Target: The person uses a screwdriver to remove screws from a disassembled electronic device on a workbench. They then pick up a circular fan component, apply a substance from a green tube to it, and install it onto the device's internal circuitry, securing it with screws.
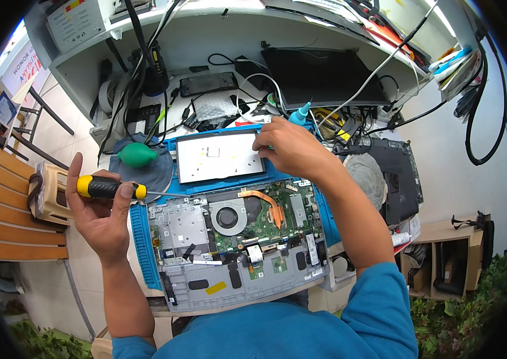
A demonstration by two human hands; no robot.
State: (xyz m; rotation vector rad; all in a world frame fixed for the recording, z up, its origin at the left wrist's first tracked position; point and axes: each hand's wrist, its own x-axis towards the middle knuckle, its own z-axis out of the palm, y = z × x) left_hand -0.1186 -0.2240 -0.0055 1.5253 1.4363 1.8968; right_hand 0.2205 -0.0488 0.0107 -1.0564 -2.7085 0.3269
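My left hand [102, 230] is closed around the yellow and black handle of a screwdriver [111, 188]. Its metal shaft points right, over the upper left edge of an opened laptop base [184, 218]. Inside the base show a round fan [227, 218], a copper heat pipe [272, 209] and a green circuit board. My right hand [294, 148] is over the right end of a white tray [208, 161] scattered with small dark screws. Its fingertips are pinched together at the tray's edge; whatever they hold is too small or hidden. A teal bottle with a pointed tip [300, 113] shows just behind this hand.
A blue work mat [139, 239] lies under the laptop base. Left of the tray, a green rubber blower bulb [137, 155] rests on a grey-blue cloth. A dark screen panel [325, 75], a phone [208, 84] and tangled cables fill the back. Right are a grey cloth [363, 178] and black laptop parts [402, 185].
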